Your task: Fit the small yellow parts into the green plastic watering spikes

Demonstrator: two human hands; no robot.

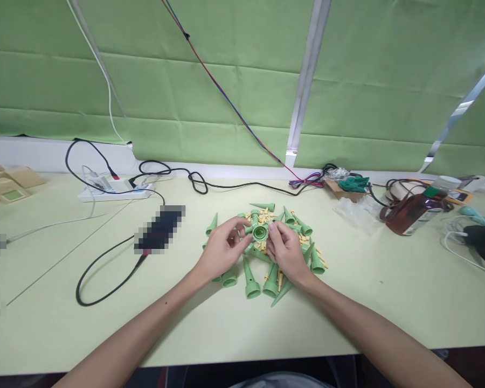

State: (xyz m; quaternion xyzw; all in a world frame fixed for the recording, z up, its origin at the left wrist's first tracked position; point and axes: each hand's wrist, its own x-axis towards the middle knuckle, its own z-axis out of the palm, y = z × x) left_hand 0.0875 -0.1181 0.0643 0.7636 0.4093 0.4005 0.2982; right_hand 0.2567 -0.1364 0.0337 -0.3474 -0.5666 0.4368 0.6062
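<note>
Between my two hands a hollow green plastic spike (260,233) is held up, its round open end facing me. My left hand (224,248) curls its thumb and fingers around the spike's left side. At the right edge of the opening, my right hand (286,250) has thumb and forefinger pinched together; what they hold, if anything, is too small to make out. Below and around the hands lies a loose pile of similar green spikes (251,280), with small yellow plastic pieces (264,216) heaped among them.
A dark pixelated device (160,229) with a black cable lies left of the pile. Behind it stands a white power strip (115,188). To the right are a clear plastic bag (358,213), a brown bottle (414,214) on its side and a small cardboard box (339,189).
</note>
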